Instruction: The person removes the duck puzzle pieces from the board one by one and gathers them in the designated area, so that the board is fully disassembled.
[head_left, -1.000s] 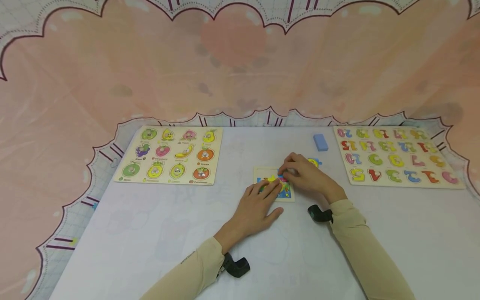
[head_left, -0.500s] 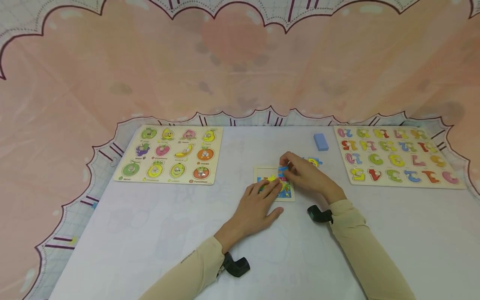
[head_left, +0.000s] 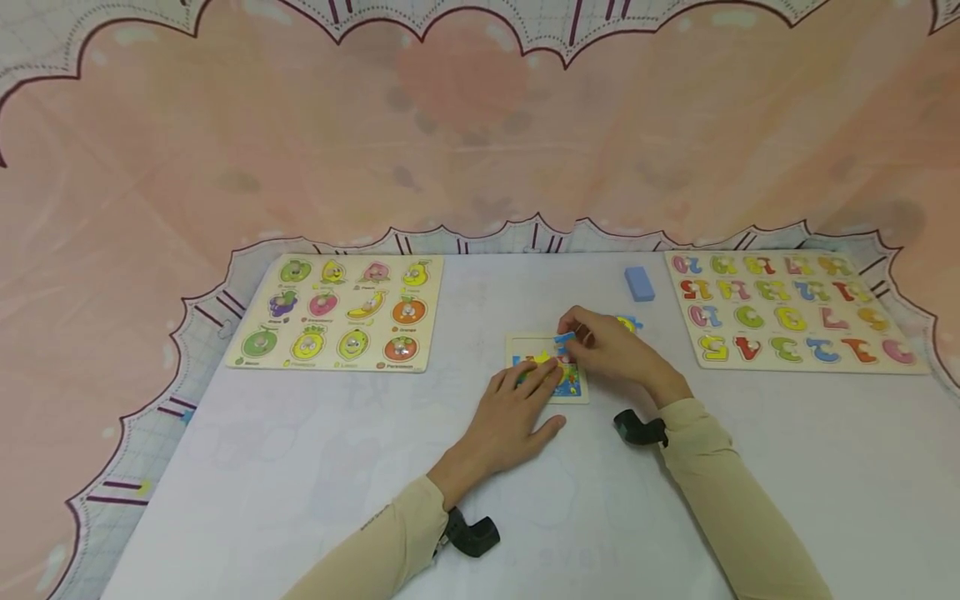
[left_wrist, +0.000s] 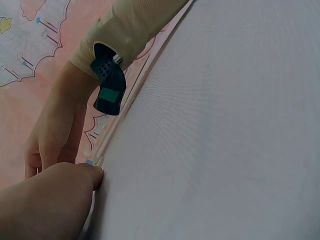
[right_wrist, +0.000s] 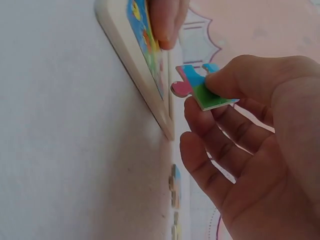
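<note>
A small square jigsaw puzzle (head_left: 576, 386) in a pale wooden frame (right_wrist: 131, 67) lies mid-table. My left hand (head_left: 513, 417) rests on it, palm down, with straight fingers over part of the picture; its thumb is spread toward the near side. Above the frame's far right corner, my right hand (head_left: 615, 343) pinches a jigsaw piece (right_wrist: 204, 95) between thumb and forefinger. That piece is blue, green and pink with a rounded pink knob. In the right wrist view it is tilted and apart from the frame, with the other fingers loosely bent beneath it.
Beyond the right hand lies a loose yellow and blue piece (head_left: 630, 323), partly hidden. A blue block (head_left: 639, 284) sits farther back. A fruit puzzle board (head_left: 337, 312) occupies the back left, and a number puzzle board (head_left: 795, 312) the back right.
The right hand has turned the jigsaw piece over the frame's corner; its face showed more fully half a second ago and now looks narrower. The left hand has stayed in place.
</note>
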